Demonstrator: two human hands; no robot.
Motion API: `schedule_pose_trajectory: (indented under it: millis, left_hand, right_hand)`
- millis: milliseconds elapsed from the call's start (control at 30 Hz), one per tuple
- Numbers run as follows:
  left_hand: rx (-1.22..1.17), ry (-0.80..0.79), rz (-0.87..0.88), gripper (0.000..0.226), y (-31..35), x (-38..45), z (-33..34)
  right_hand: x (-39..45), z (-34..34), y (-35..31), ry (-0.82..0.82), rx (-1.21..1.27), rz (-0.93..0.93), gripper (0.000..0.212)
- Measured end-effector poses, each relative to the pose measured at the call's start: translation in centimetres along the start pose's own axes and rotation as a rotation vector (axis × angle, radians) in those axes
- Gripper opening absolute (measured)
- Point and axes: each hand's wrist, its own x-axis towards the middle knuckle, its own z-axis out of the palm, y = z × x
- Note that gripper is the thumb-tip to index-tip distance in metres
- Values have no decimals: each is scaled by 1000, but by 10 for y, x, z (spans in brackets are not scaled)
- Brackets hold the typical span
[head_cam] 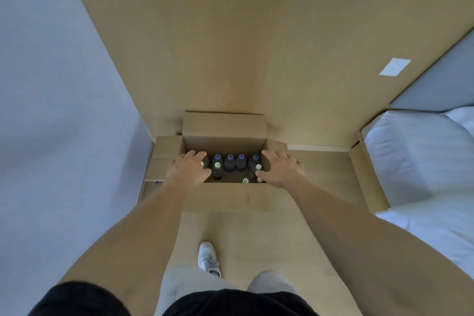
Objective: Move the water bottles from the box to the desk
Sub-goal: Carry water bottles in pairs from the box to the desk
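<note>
Setting: a person stands over an open cardboard box [223, 141] on a wooden floor [320, 174], seen from above, with both bare arms stretched down toward it.
Box: flaps folded outward on all sides; the far flap leans against a tall wood-toned panel [230, 46].
Water bottles: upright inside the box, a back row of dark bottles with purple caps [235, 161], and bottles with white-and-green caps [245, 180] nearer the person.
Left hand [191, 168]: over the box's left edge, fingers [198, 154] spread and straight, reaching among the bottles; whether they touch one cannot be told.
Right hand [279, 169]: over the box's right edge, fingers [268, 155] apart and straight, holding nothing visible, just beside a white-capped bottle [258, 167].
Surroundings: a grey wall [51, 84] at left; a bed with white linen [415, 156] at right; a white wall socket [395, 67] on the panel.
Person: white shoe [209, 258], light trousers, dark top.
</note>
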Motion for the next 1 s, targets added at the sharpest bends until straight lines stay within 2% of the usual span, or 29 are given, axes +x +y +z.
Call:
schedule_pose_trajectory:
  millis: [467, 767, 1000]
  left_hand:
    - [-56, -125, 25, 61, -39, 129, -22]
    - [-84, -153, 40, 57, -26, 193, -19]
    - [-87, -169, 90, 54, -21, 253, 18]
  right_hand:
    - [125, -10, -38, -88, 94, -30, 71]
    - [222, -13, -15, -130, 209, -31, 70]
    - [297, 15, 14, -152, 196, -14, 69]
